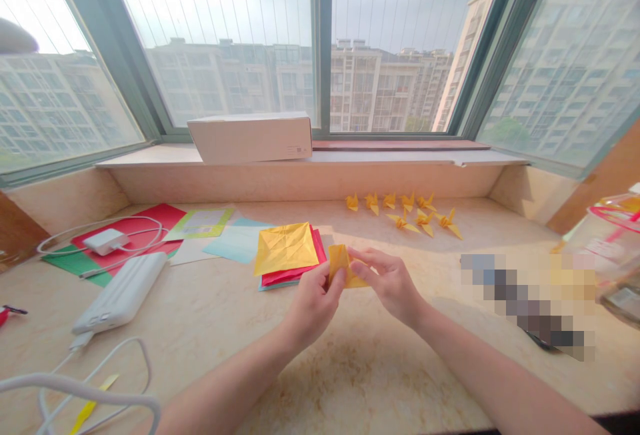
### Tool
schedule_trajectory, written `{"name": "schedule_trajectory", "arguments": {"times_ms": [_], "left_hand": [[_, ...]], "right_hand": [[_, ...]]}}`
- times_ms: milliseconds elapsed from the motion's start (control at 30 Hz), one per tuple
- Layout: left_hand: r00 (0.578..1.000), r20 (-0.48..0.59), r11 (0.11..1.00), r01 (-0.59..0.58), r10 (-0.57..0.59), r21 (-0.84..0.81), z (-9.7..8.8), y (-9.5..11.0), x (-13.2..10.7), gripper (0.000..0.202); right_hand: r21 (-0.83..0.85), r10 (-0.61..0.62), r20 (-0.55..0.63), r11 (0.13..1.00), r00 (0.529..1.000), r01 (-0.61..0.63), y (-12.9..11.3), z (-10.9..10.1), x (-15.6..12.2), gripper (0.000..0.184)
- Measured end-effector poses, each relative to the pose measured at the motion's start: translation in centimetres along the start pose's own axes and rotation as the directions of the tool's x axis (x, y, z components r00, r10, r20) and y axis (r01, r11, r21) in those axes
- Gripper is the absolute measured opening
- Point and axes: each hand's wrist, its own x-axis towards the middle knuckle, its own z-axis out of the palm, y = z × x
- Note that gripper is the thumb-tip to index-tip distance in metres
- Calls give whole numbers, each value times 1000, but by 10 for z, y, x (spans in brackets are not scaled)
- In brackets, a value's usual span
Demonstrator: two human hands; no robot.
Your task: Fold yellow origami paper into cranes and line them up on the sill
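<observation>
A small folded piece of yellow paper point(342, 265) is held between both hands above the stone ledge point(360, 368). My left hand point(311, 301) pinches its left edge with thumb and fingers. My right hand point(391, 281) pinches its right side, fingers curled over the top. Just behind the hands lies a stack of square coloured papers point(287, 251), yellow on top, red and blue beneath. Farther back on the right stand several finished yellow paper cranes point(410, 211) in a loose row.
A white power bank point(123, 298) with white cables point(95, 391) lies at the left, beside red and green sheets point(120, 248) and a white charger point(105, 240). A white cardboard box point(253, 136) sits on the sill. A clear container point(613, 248) stands at the right edge.
</observation>
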Motion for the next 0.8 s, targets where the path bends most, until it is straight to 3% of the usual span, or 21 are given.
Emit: {"name": "schedule_trajectory", "arguments": {"times_ms": [133,233,467,800], "left_hand": [[997,-4,992,-81,82,93,-3,-2,2,33],[995,16,991,-97,96,95,-4,-1,3,35],[999,32,999,-34,33,30,-2,-2,2,40],[999,-15,995,47,-48,-89,-4,4,3,39]], "right_hand": [[280,214,94,932,972,-232,-1,3,5,63],[318,285,123,896,951,-310,-5,3,7,50],[407,322,90,852,943,-330,-8,3,5,31],[253,299,62,918,952,-305,-11,8,1,45]]}}
